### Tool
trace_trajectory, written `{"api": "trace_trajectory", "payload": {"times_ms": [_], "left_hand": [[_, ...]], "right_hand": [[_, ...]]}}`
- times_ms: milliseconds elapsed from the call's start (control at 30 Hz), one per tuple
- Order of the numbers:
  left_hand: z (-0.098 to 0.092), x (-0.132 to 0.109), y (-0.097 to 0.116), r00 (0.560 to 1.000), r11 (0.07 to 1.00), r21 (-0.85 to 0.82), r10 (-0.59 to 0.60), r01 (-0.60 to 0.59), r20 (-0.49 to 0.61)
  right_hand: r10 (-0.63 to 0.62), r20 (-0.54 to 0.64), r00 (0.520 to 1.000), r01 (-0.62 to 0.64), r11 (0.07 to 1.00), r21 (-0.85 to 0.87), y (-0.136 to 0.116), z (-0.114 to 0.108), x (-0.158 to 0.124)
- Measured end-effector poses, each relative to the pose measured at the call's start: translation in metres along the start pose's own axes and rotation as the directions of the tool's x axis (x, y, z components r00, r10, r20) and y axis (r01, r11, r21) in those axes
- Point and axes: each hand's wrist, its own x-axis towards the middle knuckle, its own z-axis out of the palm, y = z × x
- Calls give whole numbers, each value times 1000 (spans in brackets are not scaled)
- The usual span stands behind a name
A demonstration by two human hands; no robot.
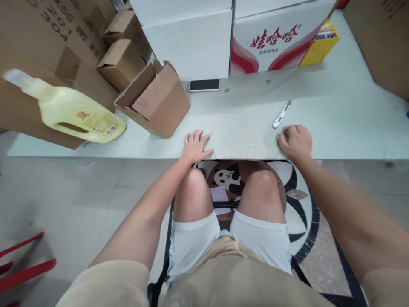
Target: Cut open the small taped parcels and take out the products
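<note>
My left hand [194, 148] lies flat at the table's front edge, fingers spread, with nothing in it. To its upper left stands a small brown cardboard box [169, 104], its top flaps up. My right hand [297, 141] rests on the table with its fingers curled into a loose fist; nothing shows in it. Just beyond those knuckles lies a white utility knife [281, 115], apart from the hand and pointing away to the right. A phone [204, 85] with a dark screen lies farther back, beside the cardboard box.
At the left, a yellow detergent bottle [76, 108] stands before a large carton [28, 102]. White cartons with red print [271, 47] line the back, with a yellow box [321, 44] beside them. Another big carton [380, 47] stands at right. Red chair legs [28, 273] show lower left.
</note>
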Motion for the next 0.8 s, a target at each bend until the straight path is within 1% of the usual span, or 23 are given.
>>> {"api": "trace_trajectory", "payload": {"times_ms": [133, 233, 267, 300, 333, 367, 400, 433, 467, 500, 533, 600, 633, 667, 700, 733, 800], "left_hand": [[1, -1, 2, 1000, 1000, -2, 5, -5, -2], [1, -2, 5, 1000, 997, -77, -2, 1, -10], [-2, -3, 3, 999, 993, -117, -26, 22, -37], [-8, -5, 0, 994, 987, -155, -66, 51, -87], [-16, -8, -5, 979, 979, -184, -117, 86, -168], [-28, -11, -13, 943, 971, -201, -180, 127, -279], [-42, -15, -23, 881, 964, -206, -240, 167, -408], [-58, -18, -36, 792, 957, -204, -286, 206, -540], [-74, -22, -51, 684, 944, -210, -330, 255, -651], [-90, -25, -66, 581, 933, -219, -351, 287, -735], [-104, -26, -81, 523, 921, -233, -372, 313, -767], [-125, -28, -105, 582, 893, -261, -439, 367, -684], [-131, -28, -112, 624, 887, -247, -451, 390, -638], [-134, -28, -113, 666, 888, -214, -448, 406, -596], [-135, -29, -110, 700, 896, -168, -429, 412, -571], [-134, -29, -103, 726, 905, -121, -401, 407, -558], [-128, -29, -77, 762, 926, -71, -347, 371, -546]], "right_hand": [[-7, 25, 1000, 8, 1000, -25, -3, -4, 0], [-1, 23, 1000, 2, 999, -39, -3, -4, 0], [0, 17, 1000, 1, 999, -41, -2, -3, 0], [-3, 12, 1000, 4, 999, -43, -1, -2, 0], [-9, 8, 1000, 10, 999, -46, 0, -1, 0], [-14, 4, 1000, 14, 999, -51, 0, 1, 0], [-15, 0, 1000, 15, 998, -55, 1, 2, 1], [-14, -6, 1000, 14, 998, -58, 2, 3, 1], [-12, -14, 1000, 11, 998, -61, 2, 4, 1], [-6, -25, 1000, 4, 998, -64, 2, 5, 1], [1, -32, 999, -3, 998, -66, 1, 5, 1], [16, -36, 999, -19, 997, -72, -1, 5, 0], [26, -32, 999, -28, 997, -75, -2, 5, 1], [36, -24, 999, -38, 996, -76, -2, 6, 1], [47, -14, 999, -48, 996, -73, -2, 6, 1], [58, -5, 998, -58, 996, -64, -1, 7, 1], [83, -5, 997, -83, 996, -38, 3, 9, 2]]}}
